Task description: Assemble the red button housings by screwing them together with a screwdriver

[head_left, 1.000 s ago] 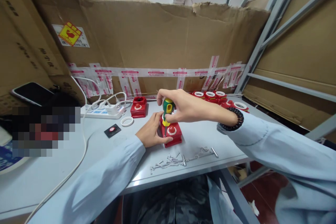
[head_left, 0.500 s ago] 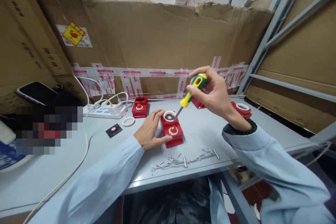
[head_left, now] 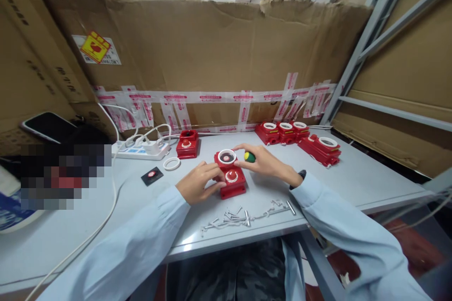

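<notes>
A red box with a round red knob stands before me, a white ring around the dark window at its far end. Curled against the box's left side is my left hand, its fingertips beside the knob. My right hand keeps the screwdriver in its grip; only the green and yellow handle end shows and the shaft is hidden. Thumb and forefinger of that hand reach to the ring's right side. Several loose screws and metal pins lie near the table's front edge.
Left of the box are a loose white ring, a black square plate, another red box and a power strip with cables. Several red boxes stand at the back right. A cardboard wall closes the back.
My right hand has come down to the ring, the screwdriver swinging from pointing into the window to lying in the hand. My left fingers have curled in closer to the knob.
</notes>
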`<state>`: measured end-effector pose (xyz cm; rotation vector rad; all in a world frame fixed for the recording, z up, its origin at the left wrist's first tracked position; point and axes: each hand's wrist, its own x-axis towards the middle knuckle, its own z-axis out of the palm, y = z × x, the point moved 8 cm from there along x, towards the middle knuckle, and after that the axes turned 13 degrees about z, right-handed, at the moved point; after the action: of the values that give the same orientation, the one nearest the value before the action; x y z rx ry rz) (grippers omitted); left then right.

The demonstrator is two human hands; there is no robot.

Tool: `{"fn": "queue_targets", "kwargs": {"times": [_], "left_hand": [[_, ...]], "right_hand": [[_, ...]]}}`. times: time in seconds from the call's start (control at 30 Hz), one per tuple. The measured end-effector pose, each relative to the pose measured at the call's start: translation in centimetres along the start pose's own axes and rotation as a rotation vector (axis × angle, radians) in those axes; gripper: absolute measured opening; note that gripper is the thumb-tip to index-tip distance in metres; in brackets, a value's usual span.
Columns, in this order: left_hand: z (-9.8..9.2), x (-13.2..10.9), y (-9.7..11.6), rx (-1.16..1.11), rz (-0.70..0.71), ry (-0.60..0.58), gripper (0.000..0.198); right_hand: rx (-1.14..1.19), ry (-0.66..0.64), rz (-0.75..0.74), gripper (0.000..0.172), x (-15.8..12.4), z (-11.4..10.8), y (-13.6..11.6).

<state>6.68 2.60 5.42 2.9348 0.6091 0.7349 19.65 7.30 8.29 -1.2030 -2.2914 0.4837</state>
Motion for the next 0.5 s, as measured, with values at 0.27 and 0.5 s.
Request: {"fn": "queue_targets", "kwargs": {"times": [0.27,0.5], "left_hand": [[-0.7,0.0,-0.2,0.088,-0.066,0.098,0.022],[0.7,0.2,3.9,-0.086,0.12,-0.027,0.018]], "right_hand": [[-0.015,-0.094,-0.069,0.041,-0.4,1.8,-0.9],[-0.02,-0.031,-0.03,0.044,-0.3,1.4,-0.4]]}}
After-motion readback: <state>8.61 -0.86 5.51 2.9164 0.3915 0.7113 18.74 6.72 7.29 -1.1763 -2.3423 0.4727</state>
